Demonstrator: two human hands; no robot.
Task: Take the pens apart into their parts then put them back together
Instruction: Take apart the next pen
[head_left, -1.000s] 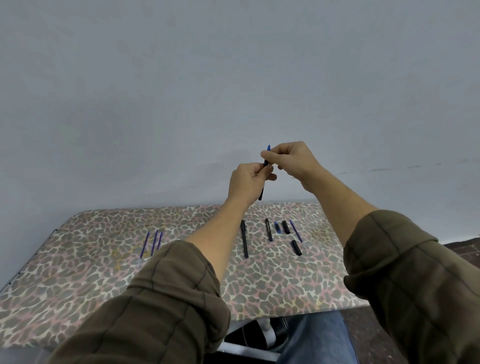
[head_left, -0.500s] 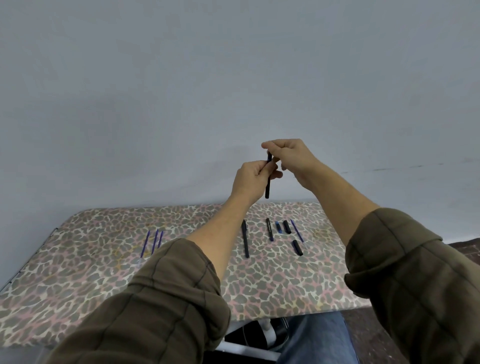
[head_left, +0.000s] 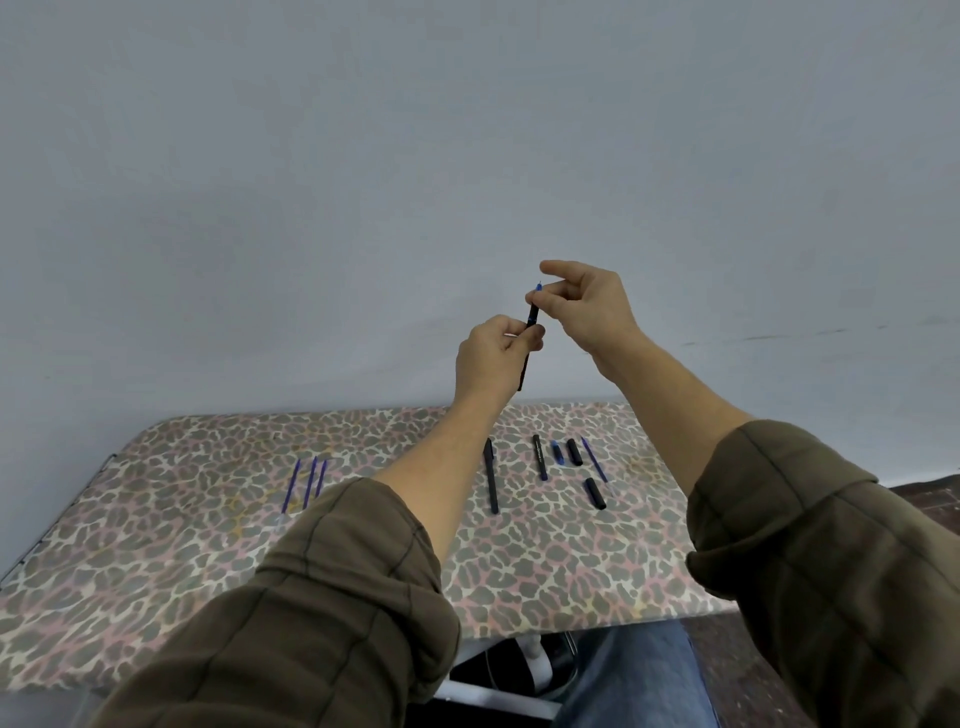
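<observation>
A black pen (head_left: 525, 358) with a blue tip stands nearly upright in the air above the table. My left hand (head_left: 491, 358) grips its barrel in the middle. My right hand (head_left: 584, 306) pinches the blue tip section with thumb and middle fingers, its index finger lifted. On the table lie a whole black pen (head_left: 491, 475), a black barrel (head_left: 540, 456), a small blue piece (head_left: 557, 452), two black caps (head_left: 573, 451) (head_left: 595, 493), a blue refill (head_left: 594, 458) and three blue refills (head_left: 308, 482) at the left.
The table wears a leopard-print cloth (head_left: 156, 551), its front edge close to my knees. A plain grey wall (head_left: 467, 156) stands right behind it. A white frame and dark things (head_left: 519, 680) sit under the table.
My right hand has opened slightly, raising its index finger, and the pen's blue tip shows above the barrel again. Both hands drifted a little to the left.
</observation>
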